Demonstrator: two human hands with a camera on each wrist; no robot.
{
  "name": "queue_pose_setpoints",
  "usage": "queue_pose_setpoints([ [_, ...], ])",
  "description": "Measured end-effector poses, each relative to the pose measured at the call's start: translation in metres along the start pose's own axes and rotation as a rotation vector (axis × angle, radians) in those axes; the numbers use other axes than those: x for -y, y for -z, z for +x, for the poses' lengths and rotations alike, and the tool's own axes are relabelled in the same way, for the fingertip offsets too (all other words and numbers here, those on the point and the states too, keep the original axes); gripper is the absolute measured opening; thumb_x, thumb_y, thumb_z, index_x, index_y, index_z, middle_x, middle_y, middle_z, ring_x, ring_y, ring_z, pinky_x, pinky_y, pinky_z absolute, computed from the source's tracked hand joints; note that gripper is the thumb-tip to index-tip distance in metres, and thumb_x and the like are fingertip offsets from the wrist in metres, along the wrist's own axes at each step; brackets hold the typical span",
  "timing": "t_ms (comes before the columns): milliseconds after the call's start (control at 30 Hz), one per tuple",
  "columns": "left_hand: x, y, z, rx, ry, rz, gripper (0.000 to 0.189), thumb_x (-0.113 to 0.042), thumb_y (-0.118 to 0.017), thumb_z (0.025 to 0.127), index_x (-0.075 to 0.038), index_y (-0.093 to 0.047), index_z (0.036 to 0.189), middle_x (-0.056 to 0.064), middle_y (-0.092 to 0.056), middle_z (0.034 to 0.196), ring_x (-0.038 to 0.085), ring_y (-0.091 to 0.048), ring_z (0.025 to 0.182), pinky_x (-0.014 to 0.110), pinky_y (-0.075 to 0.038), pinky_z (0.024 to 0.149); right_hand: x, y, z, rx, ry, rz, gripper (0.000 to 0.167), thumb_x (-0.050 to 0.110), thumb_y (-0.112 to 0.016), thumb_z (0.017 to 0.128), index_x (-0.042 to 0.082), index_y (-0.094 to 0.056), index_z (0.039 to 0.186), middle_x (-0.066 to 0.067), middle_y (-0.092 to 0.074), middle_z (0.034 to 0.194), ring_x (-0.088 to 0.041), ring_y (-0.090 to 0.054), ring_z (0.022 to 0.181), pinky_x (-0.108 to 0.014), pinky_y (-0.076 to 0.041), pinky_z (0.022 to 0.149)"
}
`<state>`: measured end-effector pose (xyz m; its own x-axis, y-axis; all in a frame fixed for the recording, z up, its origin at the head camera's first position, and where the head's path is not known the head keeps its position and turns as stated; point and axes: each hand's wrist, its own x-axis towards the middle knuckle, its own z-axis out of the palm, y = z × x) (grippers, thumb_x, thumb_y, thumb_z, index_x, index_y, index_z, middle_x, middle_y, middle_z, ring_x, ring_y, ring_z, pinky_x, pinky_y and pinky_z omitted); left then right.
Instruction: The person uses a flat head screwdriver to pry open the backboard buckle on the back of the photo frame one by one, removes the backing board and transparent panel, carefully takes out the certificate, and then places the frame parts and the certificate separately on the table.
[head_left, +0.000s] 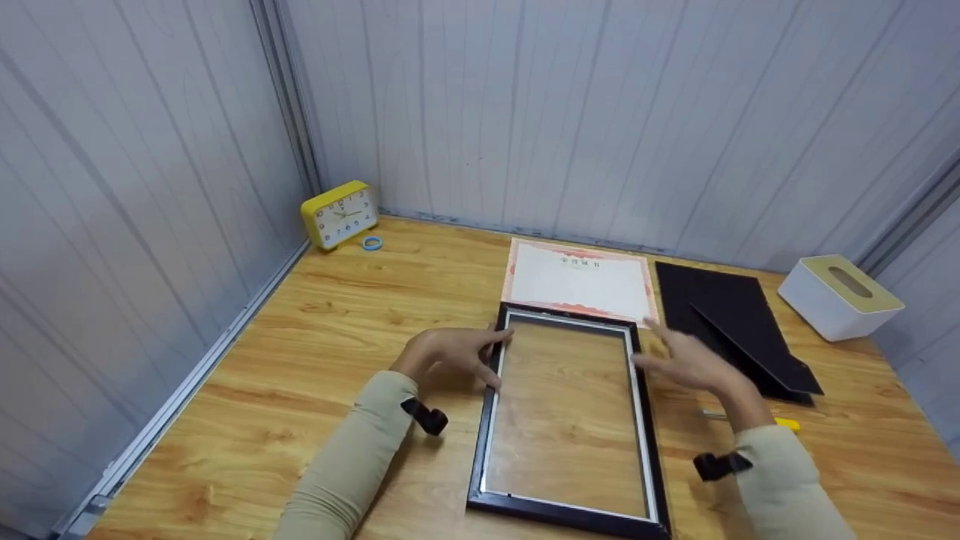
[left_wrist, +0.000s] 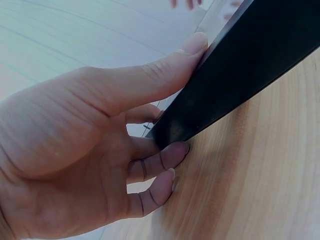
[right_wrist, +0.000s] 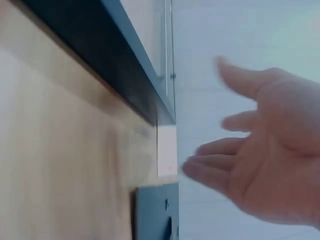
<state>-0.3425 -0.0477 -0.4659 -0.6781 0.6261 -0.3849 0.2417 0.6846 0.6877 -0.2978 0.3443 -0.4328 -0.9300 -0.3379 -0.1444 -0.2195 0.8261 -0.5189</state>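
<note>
A black picture frame (head_left: 658, 465) with a silver inner edge and a clear pane lies flat on the wooden table. My left hand (head_left: 457, 352) grips its left side near the far corner; in the left wrist view the thumb (left_wrist: 170, 70) lies on the upper edge and the other fingers are curled along the outer side. Just off the right side, my right hand (head_left: 694, 364) hovers with fingers spread, slightly blurred. The right wrist view shows that hand's palm (right_wrist: 285, 150) holding nothing, apart from the frame's side (right_wrist: 110, 60).
Beyond the frame lies a certificate (head_left: 577, 281) with a red border. Right of it rests a black backing board (head_left: 720, 300) with a stand flap. A white tissue box (head_left: 832, 307), a yellow-handled screwdriver (head_left: 786, 424), a yellow alarm clock (head_left: 341, 216) and a blue ring (head_left: 372, 243) are also on the table.
</note>
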Motion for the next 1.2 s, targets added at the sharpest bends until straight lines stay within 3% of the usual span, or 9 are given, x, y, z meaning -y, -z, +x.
queue_pose_setpoints([
  [100,0.0,0.0,0.0,-0.007,-0.002,0.004,0.1,-0.045,-0.081,0.082,-0.032,-0.021,0.161,0.009,-0.045,0.112,0.022,-0.042,0.108,0.041,-0.033,0.097,0.007,-0.012,-0.01,0.08,0.01,-0.023,0.084,0.047,-0.068,0.094,0.006,-0.031,0.157,-0.034,-0.037,0.15,-0.047,-0.045,0.131,-0.061,-0.039,0.103],
  [200,-0.002,-0.002,0.0,-0.005,-0.01,0.014,0.101,-0.046,-0.082,0.081,-0.033,-0.021,0.161,0.008,-0.042,0.102,0.023,-0.042,0.097,0.04,-0.032,0.087,0.009,-0.021,-0.015,0.111,-0.015,-0.044,0.082,0.044,-0.076,0.088,0.01,-0.041,0.153,-0.033,-0.041,0.148,-0.039,-0.05,0.123,-0.055,-0.044,0.097],
  [300,-0.004,-0.005,-0.001,-0.007,-0.019,0.024,0.103,-0.048,-0.083,0.079,-0.034,-0.021,0.16,0.011,-0.047,0.133,0.021,-0.043,0.121,0.041,-0.033,0.102,0.008,-0.024,-0.018,0.105,-0.039,-0.05,0.085,0.042,-0.081,0.083,0.009,-0.043,0.152,-0.034,-0.042,0.147,-0.035,-0.051,0.117,-0.05,-0.044,0.094],
  [400,-0.006,-0.007,-0.003,-0.007,-0.015,0.021,0.106,-0.049,-0.084,0.077,-0.036,-0.02,0.16,0.012,-0.022,0.163,0.02,-0.022,0.146,0.046,-0.019,0.118,0.006,-0.026,-0.019,0.1,-0.039,-0.043,0.088,0.043,-0.082,0.082,0.007,-0.042,0.152,-0.035,-0.042,0.146,-0.034,-0.051,0.117,-0.047,-0.044,0.094],
  [467,-0.006,-0.008,-0.004,-0.009,-0.016,0.018,0.107,-0.049,-0.085,0.076,-0.036,-0.02,0.16,0.012,-0.012,0.166,0.021,-0.012,0.149,0.048,-0.014,0.12,0.005,-0.026,-0.019,0.096,-0.027,-0.037,0.089,0.043,-0.082,0.082,0.006,-0.042,0.152,-0.036,-0.042,0.145,-0.033,-0.051,0.114,-0.045,-0.044,0.091],
  [800,-0.012,-0.013,-0.002,-0.012,0.028,0.018,0.104,-0.05,-0.085,0.074,-0.041,-0.024,0.158,0.01,-0.012,0.167,0.026,-0.01,0.151,0.051,-0.011,0.12,0.002,-0.031,-0.032,0.035,0.003,0.031,0.091,0.038,-0.082,0.082,0.002,-0.038,0.153,-0.036,-0.041,0.146,-0.049,-0.04,0.134,-0.058,-0.04,0.103],
  [967,-0.014,-0.015,-0.005,-0.036,0.077,0.029,0.102,-0.049,-0.086,0.074,-0.042,-0.027,0.157,0.009,-0.016,0.166,0.026,-0.013,0.151,0.053,-0.011,0.119,0.0,-0.031,-0.033,-0.015,0.013,0.296,0.095,0.021,-0.082,0.085,-0.001,-0.023,0.157,-0.035,-0.028,0.153,-0.051,-0.031,0.138,-0.055,-0.038,0.107],
  [1100,-0.013,-0.013,-0.007,-0.046,0.085,-0.011,0.102,-0.048,-0.086,0.073,-0.042,-0.028,0.157,0.008,-0.017,0.166,0.025,-0.013,0.151,0.054,-0.01,0.119,-0.001,-0.028,-0.031,-0.026,-0.076,0.69,0.107,0.008,-0.078,0.088,0.001,0.001,0.159,-0.031,-0.01,0.16,-0.045,-0.028,0.142,-0.041,-0.045,0.103],
  [1200,-0.012,-0.011,-0.007,-0.05,0.092,-0.039,0.102,-0.047,-0.087,0.073,-0.043,-0.028,0.157,0.008,-0.017,0.166,0.022,-0.017,0.149,0.053,-0.01,0.119,-0.005,-0.029,-0.027,-0.009,-0.148,1.014,0.107,0.0,-0.071,0.092,-0.001,0.014,0.156,-0.036,-0.015,0.157,-0.037,-0.045,0.134,-0.031,-0.051,0.095],
])
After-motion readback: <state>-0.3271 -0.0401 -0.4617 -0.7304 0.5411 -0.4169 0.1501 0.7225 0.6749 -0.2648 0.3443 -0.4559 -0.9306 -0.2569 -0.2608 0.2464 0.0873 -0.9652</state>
